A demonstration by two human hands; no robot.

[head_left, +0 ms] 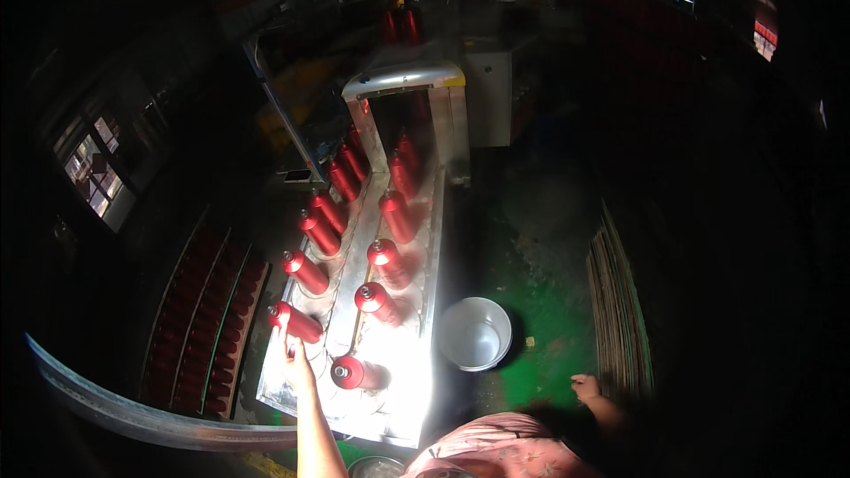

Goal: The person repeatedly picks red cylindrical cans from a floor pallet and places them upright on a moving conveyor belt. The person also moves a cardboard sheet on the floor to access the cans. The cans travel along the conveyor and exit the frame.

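Observation:
My left hand (292,356) reaches up from the lower edge and grips the nearest red metal cylinder (297,322) in the left row on a shiny metal conveyor table (427,301). Several more red cylinders (388,258) stand tilted in two rows that run away toward a metal tunnel (403,80). A lone cylinder (351,373) stands closest in the right row. My right hand (585,385) hangs off to the right over the green floor, fingers loosely apart, holding nothing.
A white bucket (475,333) stands on the green floor (549,301) right of the table. Racks of dark red cylinders (208,336) lie to the left. A curved metal rail (115,412) crosses the lower left. A stack of thin rods (615,301) lies at right.

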